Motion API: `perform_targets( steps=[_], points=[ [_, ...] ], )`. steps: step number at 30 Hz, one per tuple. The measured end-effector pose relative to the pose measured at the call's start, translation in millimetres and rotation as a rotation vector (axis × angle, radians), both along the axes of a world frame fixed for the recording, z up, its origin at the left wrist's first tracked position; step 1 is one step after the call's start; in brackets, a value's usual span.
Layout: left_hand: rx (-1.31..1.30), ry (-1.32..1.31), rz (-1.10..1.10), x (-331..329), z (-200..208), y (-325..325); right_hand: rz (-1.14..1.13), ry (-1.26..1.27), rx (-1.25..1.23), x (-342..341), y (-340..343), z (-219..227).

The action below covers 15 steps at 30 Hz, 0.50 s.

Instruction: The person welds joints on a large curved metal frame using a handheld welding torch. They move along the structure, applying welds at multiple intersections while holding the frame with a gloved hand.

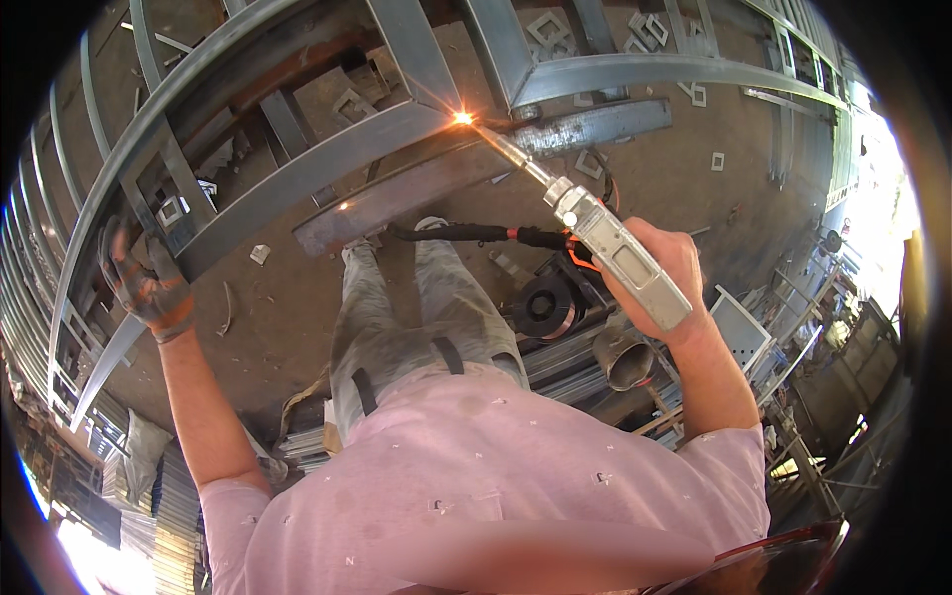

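My right hand, bare, is wrapped round the silver body of a handheld welding torch. The slim nozzle of the torch points up and to the left. At its tip a bright orange spark glows on a corner joint of the grey metal frame. My left hand wears a worn grey and orange glove. Its fingers are stretched out and apart against the left part of the frame. A black cable with a red band runs near the torch and over to my legs.
Below the joint lies a flat steel beam. A black wire spool and an open metal cylinder stand by my right leg. Square metal plates are scattered on the floor. Curved bars line the left.
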State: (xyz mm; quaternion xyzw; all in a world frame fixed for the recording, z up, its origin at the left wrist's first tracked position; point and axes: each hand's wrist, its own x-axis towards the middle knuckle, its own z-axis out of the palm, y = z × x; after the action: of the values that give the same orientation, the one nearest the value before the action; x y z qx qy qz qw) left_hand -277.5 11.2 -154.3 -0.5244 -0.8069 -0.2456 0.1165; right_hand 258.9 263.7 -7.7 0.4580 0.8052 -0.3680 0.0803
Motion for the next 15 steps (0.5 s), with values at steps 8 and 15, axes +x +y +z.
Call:
perform_targets(
  steps=[8, 15],
  points=[
    [0.027, 0.013, 0.005, 2.6, 2.6, 1.9, -0.012, 0.109, 0.007, -9.1, -3.5, 0.5],
    [0.037, 0.059, 0.013, 8.0, 8.3, 8.5, 0.002, 0.063, -0.012, -16.7, 2.4, 3.2]
  ],
)
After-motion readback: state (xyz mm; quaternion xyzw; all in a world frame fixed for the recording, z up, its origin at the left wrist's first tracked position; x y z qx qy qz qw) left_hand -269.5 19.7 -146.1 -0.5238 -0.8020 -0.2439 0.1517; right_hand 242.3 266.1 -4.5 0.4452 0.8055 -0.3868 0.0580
